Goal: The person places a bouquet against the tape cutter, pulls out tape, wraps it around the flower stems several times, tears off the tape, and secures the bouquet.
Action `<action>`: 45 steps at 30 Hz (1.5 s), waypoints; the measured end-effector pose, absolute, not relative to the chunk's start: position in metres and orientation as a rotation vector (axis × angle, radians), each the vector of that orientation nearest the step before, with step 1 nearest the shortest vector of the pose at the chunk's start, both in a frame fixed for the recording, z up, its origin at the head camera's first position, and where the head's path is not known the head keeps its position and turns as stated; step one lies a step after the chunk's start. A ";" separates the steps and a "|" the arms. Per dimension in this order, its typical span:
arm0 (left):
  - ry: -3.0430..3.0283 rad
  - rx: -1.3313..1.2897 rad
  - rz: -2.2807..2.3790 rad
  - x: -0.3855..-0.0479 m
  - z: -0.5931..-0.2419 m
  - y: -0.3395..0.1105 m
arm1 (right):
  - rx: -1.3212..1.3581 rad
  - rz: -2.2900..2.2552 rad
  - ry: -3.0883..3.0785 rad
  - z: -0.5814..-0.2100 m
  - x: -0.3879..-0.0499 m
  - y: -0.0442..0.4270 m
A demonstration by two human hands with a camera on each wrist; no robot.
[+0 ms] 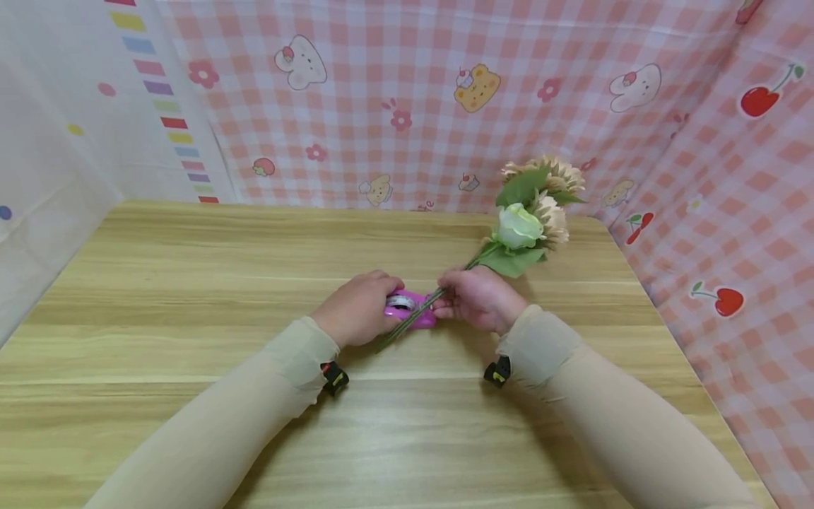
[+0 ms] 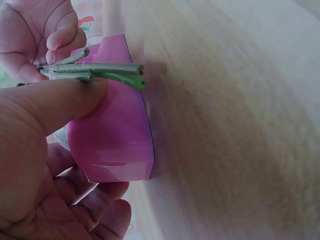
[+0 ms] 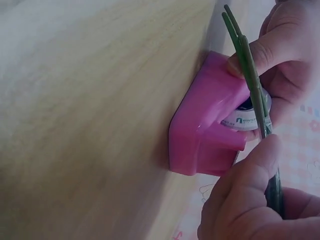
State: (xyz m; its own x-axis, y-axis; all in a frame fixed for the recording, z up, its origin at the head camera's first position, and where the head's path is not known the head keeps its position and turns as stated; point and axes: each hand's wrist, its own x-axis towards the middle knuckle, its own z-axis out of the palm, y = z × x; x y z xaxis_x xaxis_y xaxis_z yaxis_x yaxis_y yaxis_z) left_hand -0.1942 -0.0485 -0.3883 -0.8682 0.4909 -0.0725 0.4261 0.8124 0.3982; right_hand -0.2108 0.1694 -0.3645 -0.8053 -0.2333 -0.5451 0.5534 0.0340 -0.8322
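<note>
A pink tape dispenser [image 1: 425, 319] with a roll of tape [image 3: 242, 120] stands on the table, gripped by my left hand [image 1: 361, 307] with the thumb on its near side. My right hand [image 1: 480, 298] pinches the green stems [image 1: 416, 313] of a bunch of artificial flowers, which slant across the dispenser. Their cut ends [image 2: 135, 75] show in the left wrist view. At the upper right of the bunch are a pale green rose [image 1: 519, 226], beige blooms [image 1: 553, 212] and leaves. Clear tape seems to lie round the stems near my right fingers.
The wooden table [image 1: 191, 283] reaches back to a pink checked cloth [image 1: 356, 120] with cartoon prints. More of this cloth hangs along the right side, and a white cloth with coloured dots [image 1: 51, 177] hangs at the left.
</note>
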 end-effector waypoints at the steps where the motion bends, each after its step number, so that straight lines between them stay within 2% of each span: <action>1: 2.824 0.720 0.560 -0.194 -0.388 -0.049 | 0.323 -1.829 1.753 -0.364 -0.211 0.170; 18: 2.811 0.688 0.525 -0.194 -0.387 -0.048 | 0.423 -1.984 1.775 -0.367 -0.208 0.168; 45: 2.811 0.709 0.537 -0.193 -0.386 -0.048 | 0.372 -2.033 1.801 -0.370 -0.205 0.169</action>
State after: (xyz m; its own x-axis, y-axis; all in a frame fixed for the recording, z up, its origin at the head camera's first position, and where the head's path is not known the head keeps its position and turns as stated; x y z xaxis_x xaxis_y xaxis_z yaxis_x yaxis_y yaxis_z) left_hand -0.1926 -0.0476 -0.3856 -0.8667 0.4895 -0.0964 0.4194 0.8196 0.3903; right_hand -0.2052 0.1690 -0.3698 -0.8853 -0.1179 -0.4498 0.4608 -0.0918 -0.8828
